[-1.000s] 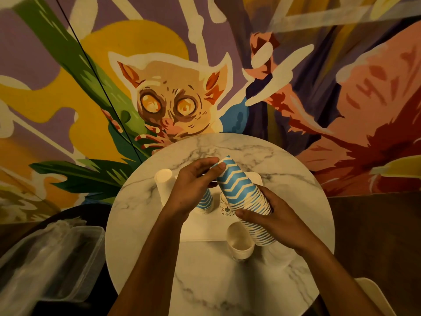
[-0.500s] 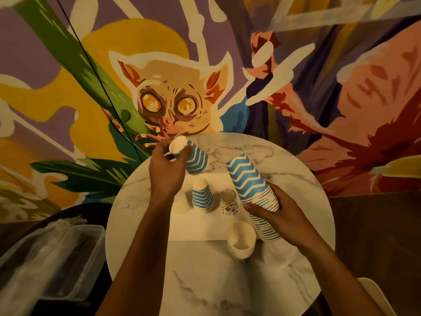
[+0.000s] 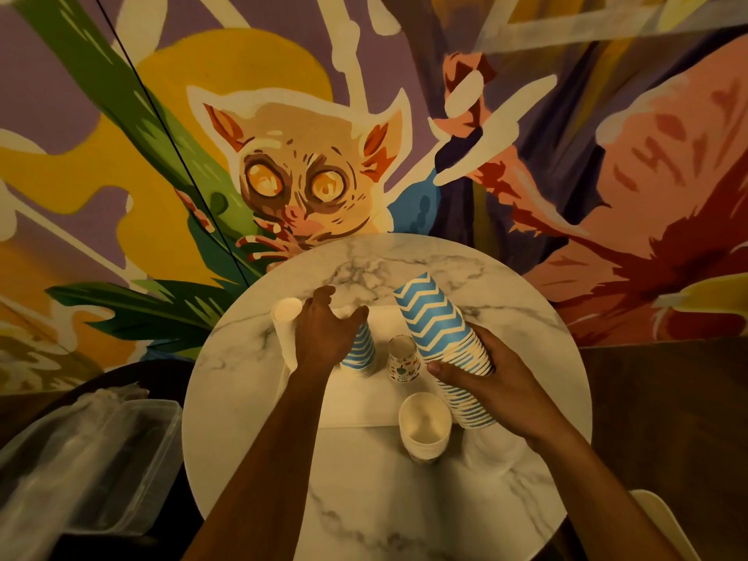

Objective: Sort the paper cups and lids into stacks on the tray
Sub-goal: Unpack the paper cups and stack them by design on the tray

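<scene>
1. I am looking down on a round marble bench that is standing right against a painted wall; a big-eyed animal is staring out of the mural among green leaves.
2. A pale tray is lying in the middle of the bench.
3. The right hand is clamping round a tall stack of blue zigzag cups, which is tilting away from me over the tray's right side.
4. The left hand is hovering with its fingers spread apart over a short blue zigzag stack on the tray; I cannot tell whether it is touching it.
5. A small patterned cup is sitting upside down between the two blue stacks.
6. A plain white stack is standing at the tray's far left, partly behind the left hand.
7. An open cream cup is standing upright at the tray's near edge.
8. A clear plastic box is resting off the bench, lower left.
</scene>
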A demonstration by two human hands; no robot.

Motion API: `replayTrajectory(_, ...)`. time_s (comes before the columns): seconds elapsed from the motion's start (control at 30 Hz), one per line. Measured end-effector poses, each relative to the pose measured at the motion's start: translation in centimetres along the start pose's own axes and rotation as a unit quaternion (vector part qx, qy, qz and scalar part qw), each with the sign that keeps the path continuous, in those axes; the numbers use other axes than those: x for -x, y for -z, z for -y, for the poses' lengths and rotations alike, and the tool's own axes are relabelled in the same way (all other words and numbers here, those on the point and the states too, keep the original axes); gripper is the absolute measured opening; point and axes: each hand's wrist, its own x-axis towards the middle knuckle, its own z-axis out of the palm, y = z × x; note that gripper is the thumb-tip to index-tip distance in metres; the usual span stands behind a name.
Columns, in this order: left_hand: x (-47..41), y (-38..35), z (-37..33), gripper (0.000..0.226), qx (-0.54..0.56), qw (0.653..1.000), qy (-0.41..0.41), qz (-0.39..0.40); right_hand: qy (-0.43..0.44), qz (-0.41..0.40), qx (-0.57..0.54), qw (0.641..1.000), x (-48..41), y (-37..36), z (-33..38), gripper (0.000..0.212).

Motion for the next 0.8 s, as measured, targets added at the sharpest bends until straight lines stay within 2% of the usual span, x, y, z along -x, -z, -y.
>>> replayTrajectory(0.13,0.4,0.5,-0.7,0.063,0.004,1.000,-0.013,-0.018,0.003,0.005,0.003,1.000,-0.1,0.0,0.0,0.064)
replayTrajectory(0.23,1.0,1.4,-2.0,0.056,0.092,0.996,-0.017,-0.007,0.005,0.016,0.006,1.000,0.0,-0.2,0.1,0.061)
replayTrajectory(0.33,1.9,2.7,-3.6,0.048,0.234,0.969,0.007,0.078,0.009,0.034,0.011,0.999,0.2,-0.5,0.3,0.059)
replayTrajectory(0.43,2.9,3.8,-4.6,0.034,0.312,0.930,0.000,0.192,0.008,0.046,0.017,0.999,0.2,-0.7,0.5,0.059)
replayTrajectory(0.57,3.5,4.4,-4.9,0.024,0.330,0.907,-0.035,0.261,0.003,0.048,0.021,0.999,0.2,-0.7,0.6,0.062)
replayTrajectory(0.8,3.5,4.3,-5.0,0.024,0.310,0.921,-0.045,0.232,-0.001,0.046,0.027,0.999,0.2,-0.6,0.6,0.065)
